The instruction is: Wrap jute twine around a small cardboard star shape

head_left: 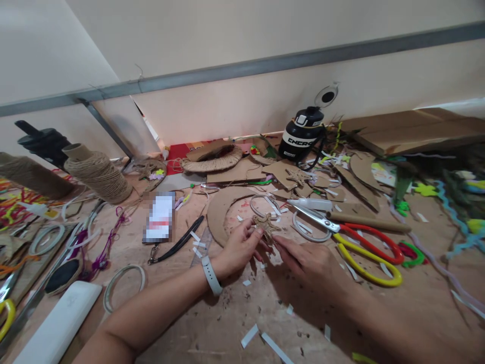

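On the worktop (235, 313), the twine-wrapped star (266, 224) lies between both hands, before the cardboard crescent (215, 212). The scissors (356, 237) lie to its right, the twine spool (97, 174) far left. The bottle (302, 134) stands behind, by the wall

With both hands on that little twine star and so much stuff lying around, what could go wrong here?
1. The open scissors lie close beside the right hand, blades toward the work; a careless reach might nick a finger.
2. The twine star is small and pinched only at its edges by the left hand, so its wrapping could slip loose.
3. The glue bottle lies on its side nearby and might leak.
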A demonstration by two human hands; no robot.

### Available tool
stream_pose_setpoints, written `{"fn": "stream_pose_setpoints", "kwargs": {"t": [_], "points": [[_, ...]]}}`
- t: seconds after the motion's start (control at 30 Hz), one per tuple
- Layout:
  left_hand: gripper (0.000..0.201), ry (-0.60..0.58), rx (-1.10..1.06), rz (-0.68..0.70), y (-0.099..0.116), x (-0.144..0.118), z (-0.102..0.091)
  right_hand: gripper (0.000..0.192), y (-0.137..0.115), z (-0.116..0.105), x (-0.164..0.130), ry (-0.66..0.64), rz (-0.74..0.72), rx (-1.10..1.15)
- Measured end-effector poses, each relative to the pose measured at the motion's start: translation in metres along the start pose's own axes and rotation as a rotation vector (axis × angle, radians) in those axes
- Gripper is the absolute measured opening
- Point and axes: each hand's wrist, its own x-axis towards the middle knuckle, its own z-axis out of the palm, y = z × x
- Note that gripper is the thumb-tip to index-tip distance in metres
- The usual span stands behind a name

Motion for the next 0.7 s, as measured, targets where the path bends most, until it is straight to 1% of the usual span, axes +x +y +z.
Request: {"fn": "stream_pose_setpoints", "kwargs": {"t": [0.17,0.4,0.57,0.7], "points": [[0.062,-0.011,-0.011,-0.008,0.001,0.000,0.001,0.029,0.000,-0.001,-0.001,-0.054,-0.014,-0.014],[0.059,-0.008,-0.032,-0.009,0.005,-0.002,0.003,0.029,0.002,0.005,-0.007,-0.059,0.030,0.001],[0.062,-0.025,-0.062,-0.032,0.004,-0.002,0.002,0.030,0.003,0.006,-0.012,-0.033,-0.014,-0.086],[0.060,-0.024,-0.066,-0.056,0.003,-0.001,0.001,0.027,0.000,0.002,-0.009,-0.030,-0.012,-0.115]]}}
